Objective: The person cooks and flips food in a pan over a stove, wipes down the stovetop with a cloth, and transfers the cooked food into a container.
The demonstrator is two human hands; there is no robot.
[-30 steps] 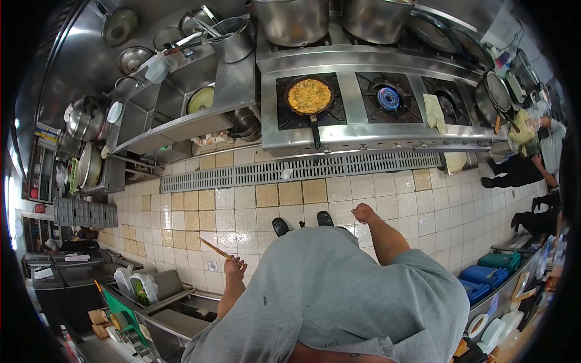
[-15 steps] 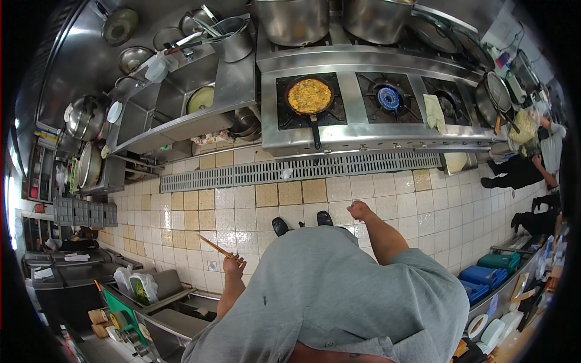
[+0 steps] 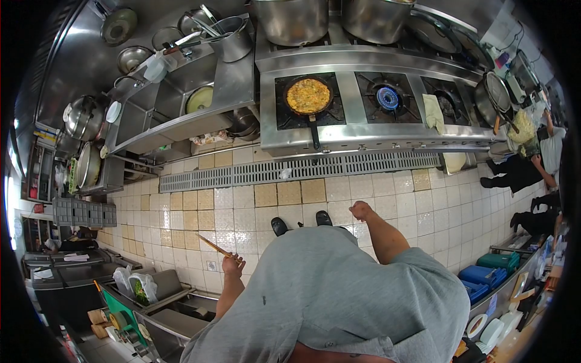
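Observation:
Long wooden chopsticks [image 3: 212, 244] are held in my left hand [image 3: 233, 264] at the lower left, over the tiled floor, tips pointing up and left. My right hand [image 3: 361, 210] hangs over the floor right of my shoes, its fingers curled; whatever it may hold is hidden. Beyond both hands, a black frying pan [image 3: 314, 129] sits on the left burner of the stove [image 3: 352, 97], its handle toward me. A yellow-brown omelette-like round [image 3: 308, 96] fills the pan. The middle burner [image 3: 388, 98] shows a blue flame. A pale cloth [image 3: 433, 112] lies over the stove's right part.
Two large pots [image 3: 291, 23] stand behind the burners. A sink [image 3: 191, 88] is left of the stove, and a floor grate [image 3: 260, 172] runs along its front. Counters flank me at lower left and right, with blue bins [image 3: 483, 275]. A co-worker [image 3: 552, 150] stands at far right.
My right hand has shifted slightly down and left since the first frame. The co-worker's raised arm at the far right has moved. My left hand still has the chopsticks.

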